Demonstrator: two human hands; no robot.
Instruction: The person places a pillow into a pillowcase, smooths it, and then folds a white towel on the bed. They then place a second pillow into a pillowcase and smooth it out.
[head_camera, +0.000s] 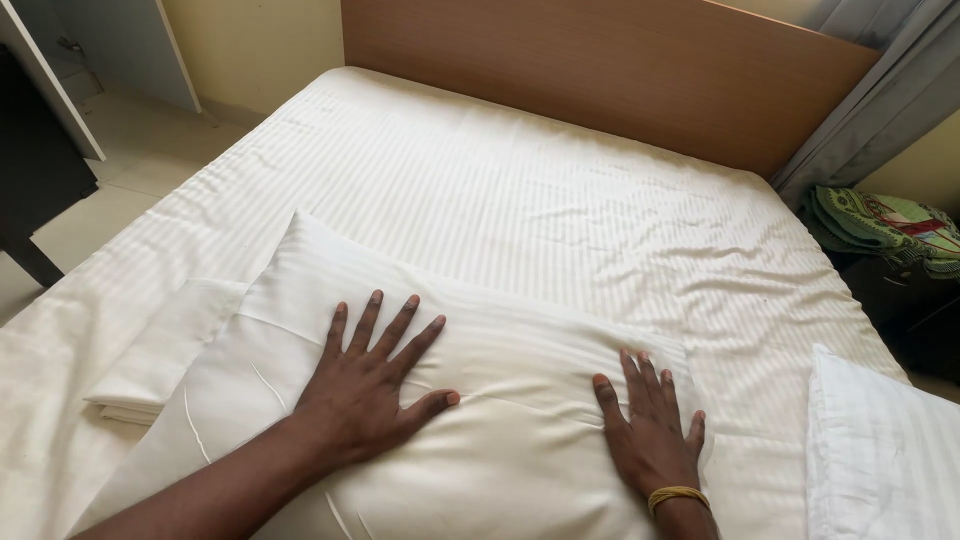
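Both your hands lie flat on the plump white striped-cotton pillow (480, 420), which sits across the near edge of the bed (560, 190), closer to its near left corner than to the right. Your left hand (375, 385) presses the pillow's middle with fingers spread wide and thumb out to the side; your right hand (650, 425), with a yellow band (677, 494) at the wrist, rests flat near the pillow's right end. Neither grip is closed on anything: palms down, fingers extended, only touching the cover.

The pillow looks soft and light, and the fabric dents and creases under your palms, so it will likely sag and fold if lifted from one point. The smooth cover may slide over the filling. The two short ends or the corners look like the firmest places to take hold, pinching cover and filling together.

Just left of the pillow, partly tucked beneath its edge, lies a folded white cloth (165, 350) on the striped white sheet (500, 200). A second white pillow (880, 450) sits at the bed's near right corner, apart from your right hand. The wooden headboard (600, 70) runs along the far edge, with a grey curtain (880, 100) and a folded green patterned cloth (885, 225) beyond the right side.
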